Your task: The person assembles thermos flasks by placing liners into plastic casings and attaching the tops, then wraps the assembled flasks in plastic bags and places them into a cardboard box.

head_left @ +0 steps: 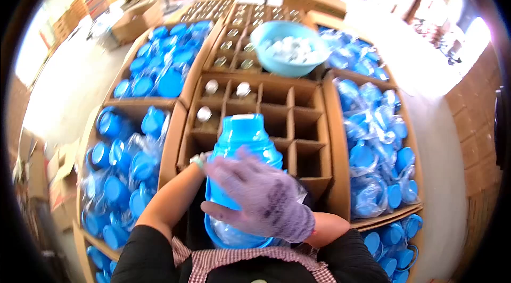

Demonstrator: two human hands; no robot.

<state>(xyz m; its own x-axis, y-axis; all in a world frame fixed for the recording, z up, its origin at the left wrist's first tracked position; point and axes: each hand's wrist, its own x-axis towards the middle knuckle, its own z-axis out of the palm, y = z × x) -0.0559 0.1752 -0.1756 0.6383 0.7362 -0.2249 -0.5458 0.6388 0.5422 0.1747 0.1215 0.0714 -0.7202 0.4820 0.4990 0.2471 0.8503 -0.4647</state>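
A blue plastic piece (242, 131) with a narrower, flat-topped upper end stands in front of my body, with more blue plastic under it. My right hand (258, 192), in a light purple knitted glove, passes in front of it with fingers stretched out and thumb apart. It is slightly blurred, and nothing shows in its grip. My left hand (201, 159) is at the left side of the blue piece, mostly hidden, so its fingers cannot be made out. Below my right hand, a blue rim surrounds clear plastic wrap (234, 234).
A divided cardboard box (324, 128) ahead holds several silver-capped bottles (243, 90). Behind it, a light blue basin (290, 67) of small white pieces rests on a box of bottles. Boxes of blue, partly bagged plastic pieces stand left (117, 190) and right (362, 155).
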